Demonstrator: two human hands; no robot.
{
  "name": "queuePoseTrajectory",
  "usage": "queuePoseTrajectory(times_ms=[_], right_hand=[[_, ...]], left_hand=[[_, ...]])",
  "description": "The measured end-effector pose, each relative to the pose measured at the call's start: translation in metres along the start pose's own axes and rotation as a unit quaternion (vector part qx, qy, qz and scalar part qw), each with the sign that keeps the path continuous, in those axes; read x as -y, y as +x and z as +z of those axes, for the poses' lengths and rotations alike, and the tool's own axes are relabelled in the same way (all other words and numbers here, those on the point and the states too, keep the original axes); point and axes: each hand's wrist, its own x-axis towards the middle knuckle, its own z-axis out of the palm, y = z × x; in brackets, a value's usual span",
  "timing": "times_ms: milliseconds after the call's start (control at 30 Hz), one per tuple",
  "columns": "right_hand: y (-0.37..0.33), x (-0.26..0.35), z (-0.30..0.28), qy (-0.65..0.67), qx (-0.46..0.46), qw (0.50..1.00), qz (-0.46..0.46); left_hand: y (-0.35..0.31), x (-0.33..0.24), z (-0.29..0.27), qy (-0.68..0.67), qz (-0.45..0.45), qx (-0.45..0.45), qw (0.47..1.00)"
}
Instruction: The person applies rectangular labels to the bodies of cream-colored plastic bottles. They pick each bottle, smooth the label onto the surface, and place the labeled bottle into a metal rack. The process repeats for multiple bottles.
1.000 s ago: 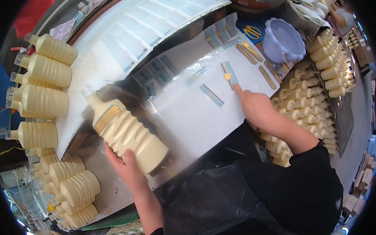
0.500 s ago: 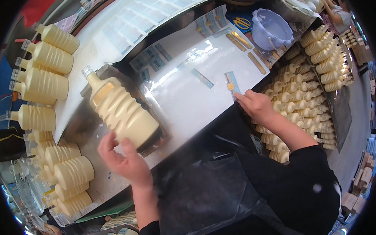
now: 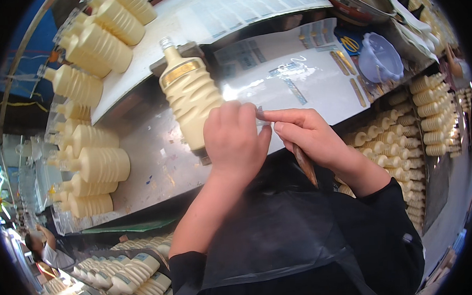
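Rippled bottle (image 3: 191, 93), tapered brown tool (image 3: 305, 166)

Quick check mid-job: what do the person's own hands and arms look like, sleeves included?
The left hand and right hand are ungloved, with no watch or bracelet showing. Plain black sleeves end well short of the wrists. A dark, smooth apron-like covering hangs in front.

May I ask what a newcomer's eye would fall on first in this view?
A cream bottle with a gold band lies near the middle, partly behind the left hand. The right hand holds a pointed brown tool, and more cream bottles crowd the left side.
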Motion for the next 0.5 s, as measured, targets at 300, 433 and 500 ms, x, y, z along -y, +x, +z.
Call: queuePoseTrajectory(times_ms=[300, 433, 500], right_hand=[[0.048, -0.01, 0.033, -0.192, 0.041, 0.971, -0.135], [0.066, -0.025, 0.039, 0.018, 0.122, 0.992, 0.009], [0.069, -0.02, 0.037, -0.01, 0.094, 0.995, 0.015]], left_hand=[[-0.032, 0.025, -0.035, -0.415, -0.309, -0.083, 0.852], [-0.047, 0.039, -0.038, -0.528, -0.408, -0.15, 0.73], [-0.054, 0.045, -0.037, -0.519, -0.439, -0.155, 0.717]])
